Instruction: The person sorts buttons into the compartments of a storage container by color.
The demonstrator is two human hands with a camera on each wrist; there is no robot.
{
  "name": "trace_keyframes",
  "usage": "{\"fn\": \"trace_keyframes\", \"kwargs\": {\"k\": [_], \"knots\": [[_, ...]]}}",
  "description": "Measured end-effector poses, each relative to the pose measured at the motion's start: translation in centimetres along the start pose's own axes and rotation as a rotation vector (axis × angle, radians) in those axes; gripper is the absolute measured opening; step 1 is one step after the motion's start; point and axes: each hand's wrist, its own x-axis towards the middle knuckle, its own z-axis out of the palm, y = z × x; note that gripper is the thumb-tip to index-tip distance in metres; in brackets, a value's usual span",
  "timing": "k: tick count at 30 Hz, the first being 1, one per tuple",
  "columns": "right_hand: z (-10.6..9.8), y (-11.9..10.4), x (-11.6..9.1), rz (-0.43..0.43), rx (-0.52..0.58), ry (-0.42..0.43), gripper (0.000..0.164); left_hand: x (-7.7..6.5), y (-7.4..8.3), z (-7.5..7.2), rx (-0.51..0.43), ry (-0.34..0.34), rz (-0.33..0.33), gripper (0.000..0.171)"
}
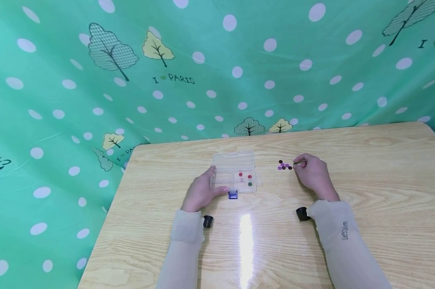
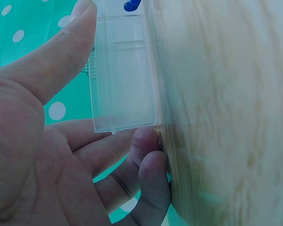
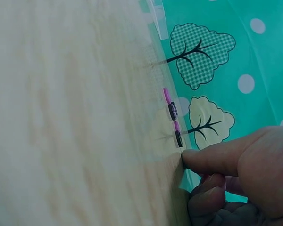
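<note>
A clear plastic compartment box [image 1: 222,178] lies on the table with its lid [image 1: 233,161] raised at the back. My left hand [image 1: 201,188] grips its left side, thumb at the front edge and fingers at the left and beneath; the left wrist view shows the box wall [image 2: 127,89] between them. Red discs [image 1: 250,176] and a dark green disc [image 1: 250,184] sit in the right-hand compartments. My right hand [image 1: 313,172] is beside a cluster of small black and purple discs [image 1: 284,165], fingers bent and fingertips at the tabletop. Whether it pinches a disc is hidden.
A small blue piece [image 1: 233,195] is at the box's front edge. The wooden table [image 1: 275,249] meets a green dotted curtain [image 1: 217,80] at the back and left. Black wrist devices [image 1: 303,213] stick out at both sleeves.
</note>
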Motion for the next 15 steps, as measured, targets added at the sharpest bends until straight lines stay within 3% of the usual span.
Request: {"fn": "trace_keyframes", "kwargs": {"k": [15], "knots": [[-0.01, -0.23, -0.14, 0.025, 0.011, -0.004, 0.020, 0.11, -0.13, 0.10, 0.003, 0.001, 0.010, 0.097]]}}
